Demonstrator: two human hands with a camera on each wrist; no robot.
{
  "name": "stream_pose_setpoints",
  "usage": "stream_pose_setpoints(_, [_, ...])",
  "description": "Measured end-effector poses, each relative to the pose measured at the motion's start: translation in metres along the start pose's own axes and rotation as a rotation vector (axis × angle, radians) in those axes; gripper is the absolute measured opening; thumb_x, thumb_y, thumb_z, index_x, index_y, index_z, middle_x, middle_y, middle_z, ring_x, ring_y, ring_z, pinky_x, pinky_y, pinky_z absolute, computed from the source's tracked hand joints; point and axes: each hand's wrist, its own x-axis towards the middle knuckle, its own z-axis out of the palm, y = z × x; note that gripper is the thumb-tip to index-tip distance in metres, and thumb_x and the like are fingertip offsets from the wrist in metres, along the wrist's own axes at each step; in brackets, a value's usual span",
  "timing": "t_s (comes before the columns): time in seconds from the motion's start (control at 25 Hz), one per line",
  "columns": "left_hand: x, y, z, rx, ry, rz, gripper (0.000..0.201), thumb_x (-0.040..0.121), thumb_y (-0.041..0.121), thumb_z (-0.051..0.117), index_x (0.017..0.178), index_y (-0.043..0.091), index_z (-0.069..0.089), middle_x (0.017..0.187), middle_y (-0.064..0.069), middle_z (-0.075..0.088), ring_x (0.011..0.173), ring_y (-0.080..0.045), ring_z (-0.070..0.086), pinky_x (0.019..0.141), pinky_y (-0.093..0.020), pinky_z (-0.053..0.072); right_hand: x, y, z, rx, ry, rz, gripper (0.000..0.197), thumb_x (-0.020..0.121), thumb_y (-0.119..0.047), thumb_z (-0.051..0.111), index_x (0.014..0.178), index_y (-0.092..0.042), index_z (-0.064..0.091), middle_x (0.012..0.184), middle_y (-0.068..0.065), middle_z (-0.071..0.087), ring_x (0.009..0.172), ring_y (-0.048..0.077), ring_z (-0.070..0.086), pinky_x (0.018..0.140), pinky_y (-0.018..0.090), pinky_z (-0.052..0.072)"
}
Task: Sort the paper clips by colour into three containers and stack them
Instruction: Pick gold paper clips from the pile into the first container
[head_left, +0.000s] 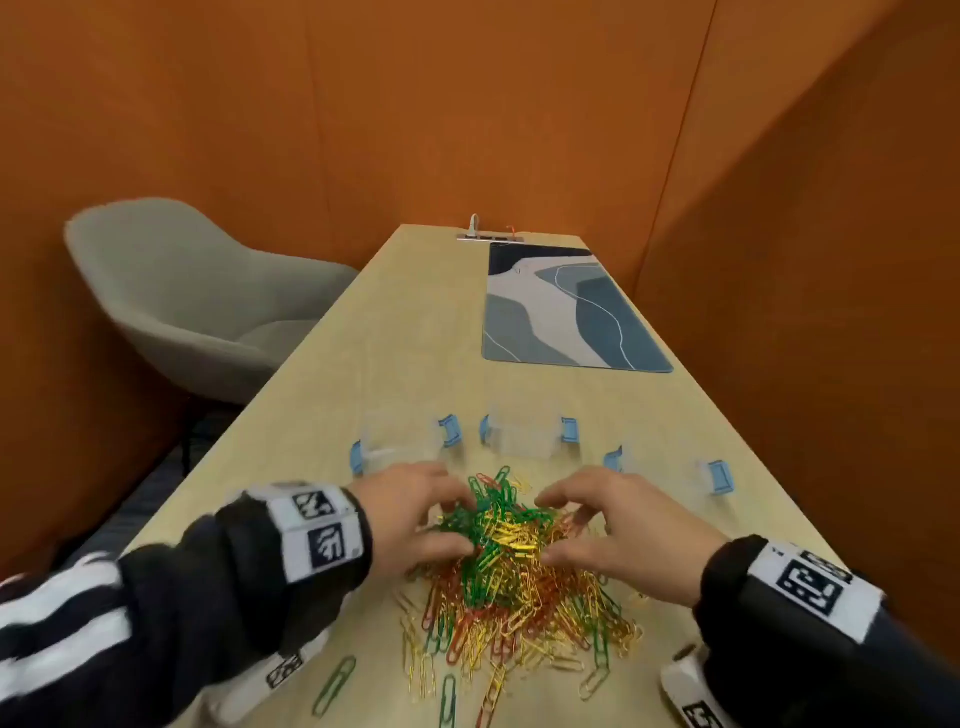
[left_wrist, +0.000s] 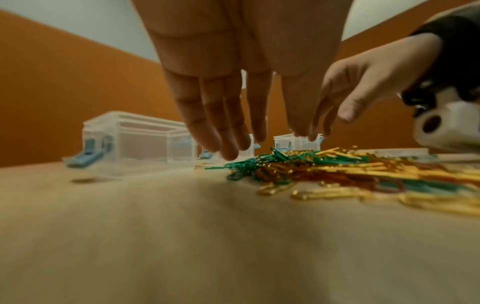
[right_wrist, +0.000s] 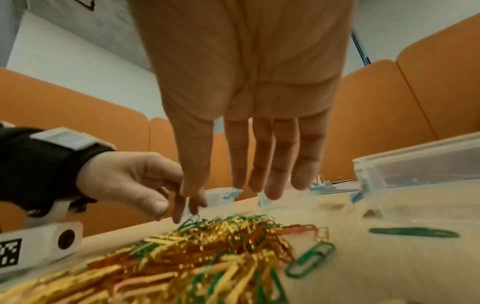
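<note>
A mixed pile of green, yellow and red paper clips (head_left: 514, 571) lies on the wooden table (head_left: 395, 332) in front of me. Behind it stand three clear containers with blue latches: left (head_left: 400, 441), middle (head_left: 524, 434), right (head_left: 665, 467). My left hand (head_left: 465, 522) hovers at the pile's far left side and my right hand (head_left: 543, 530) at its far right side. Their fingers are relaxed and reach down toward the clips. In the wrist views the left hand (left_wrist: 267, 144) and right hand (right_wrist: 231, 191) hang just above the pile (left_wrist: 311, 164) (right_wrist: 207, 246), holding nothing.
A blue patterned desk mat (head_left: 566, 306) lies further back on the table, with a socket strip (head_left: 488, 236) at the far end. A grey chair (head_left: 197, 301) stands past the table's left edge. Orange walls enclose the space. Loose clips (head_left: 335, 686) lie near the front edge.
</note>
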Motion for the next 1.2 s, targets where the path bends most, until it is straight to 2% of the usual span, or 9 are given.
stream_pose_setpoints(0.2, [0.017,0.006,0.005,0.086,-0.095,-0.032,0.062,0.078,0.053,0.062,0.134,0.034,0.044,0.126,0.006,0.045,0.105,-0.010,0.047,0.084,-0.022,0.035,0.005,-0.007,0.016,-0.170,-0.058,-0.055,0.063,0.078,-0.049,0.065,0.135,-0.034,0.042,0.134,-0.009,0.045,0.117,0.009,0.045,0.099,0.026,0.037])
stream_pose_setpoints(0.36, [0.002,0.002,0.009,0.138,-0.026,-0.039,0.039,0.083,0.041,0.063,0.119,0.027,0.058,0.116,0.004,0.057,0.085,-0.007,0.046,0.076,-0.017,0.036,0.003,-0.006,0.020,-0.203,-0.038,-0.061,0.035,0.084,-0.036,0.064,0.118,-0.026,0.060,0.118,-0.004,0.058,0.094,0.007,0.049,0.086,0.023,0.041])
stream_pose_setpoints(0.48, [-0.012,-0.002,0.011,0.122,0.023,-0.048,0.028,0.087,0.034,0.060,0.113,0.024,0.062,0.111,0.005,0.063,0.088,-0.009,0.052,0.080,-0.018,0.041,0.001,-0.002,0.021,-0.170,0.019,-0.063,0.015,0.089,-0.024,0.059,0.101,-0.021,0.068,0.098,-0.004,0.065,0.085,0.009,0.055,0.077,0.020,0.045])
stream_pose_setpoints(0.64, [-0.021,-0.005,0.011,0.068,0.188,-0.045,0.023,0.093,0.026,0.050,0.111,0.018,0.062,0.108,0.003,0.065,0.095,-0.012,0.058,0.083,-0.018,0.041,-0.001,0.002,0.021,-0.090,0.101,-0.036,0.022,0.091,-0.014,0.047,0.095,-0.019,0.068,0.081,-0.012,0.059,0.082,0.011,0.059,0.075,0.020,0.047])
stream_pose_setpoints(0.8, [-0.022,-0.007,0.012,0.004,0.255,-0.041,0.023,0.092,0.018,0.047,0.110,0.019,0.061,0.108,0.004,0.061,0.095,-0.010,0.053,0.087,-0.018,0.041,-0.001,0.001,0.020,-0.062,0.113,-0.048,0.019,0.088,-0.016,0.047,0.090,-0.022,0.065,0.082,-0.009,0.059,0.079,0.009,0.056,0.067,0.016,0.043])
stream_pose_setpoints(0.88, [-0.021,-0.007,0.013,0.024,0.241,0.014,0.023,0.091,0.024,0.051,0.111,0.023,0.060,0.110,0.007,0.057,0.095,-0.004,0.046,0.092,-0.019,0.039,-0.003,-0.002,0.019,-0.051,0.084,-0.079,0.016,0.087,-0.024,0.056,0.099,-0.026,0.065,0.094,-0.010,0.059,0.083,0.004,0.052,0.070,0.014,0.042])
stream_pose_setpoints(1.04, [-0.012,0.003,0.016,-0.011,0.139,0.153,0.048,0.080,0.053,0.060,0.122,0.030,0.055,0.113,0.012,0.053,0.101,-0.002,0.047,0.093,-0.020,0.039,0.000,-0.002,0.023,-0.106,-0.090,-0.032,0.063,0.065,-0.049,0.077,0.122,-0.035,0.054,0.113,-0.012,0.051,0.099,0.005,0.050,0.083,0.022,0.045])
stream_pose_setpoints(1.12, [-0.006,0.009,0.018,0.054,0.007,0.151,0.060,0.075,0.059,0.062,0.127,0.032,0.050,0.115,0.010,0.051,0.104,-0.005,0.047,0.093,-0.024,0.040,0.002,-0.003,0.025,-0.111,-0.114,-0.040,0.063,0.061,-0.048,0.080,0.118,-0.036,0.056,0.107,-0.015,0.051,0.094,0.004,0.050,0.077,0.020,0.044])
stream_pose_setpoints(1.2, [-0.003,0.011,0.019,0.095,-0.053,0.138,0.053,0.076,0.053,0.064,0.124,0.031,0.054,0.106,0.009,0.054,0.094,-0.006,0.048,0.087,-0.024,0.043,0.002,-0.004,0.024,-0.094,-0.105,-0.058,0.046,0.066,-0.042,0.079,0.109,-0.034,0.063,0.094,-0.015,0.055,0.086,0.004,0.053,0.070,0.016,0.044])
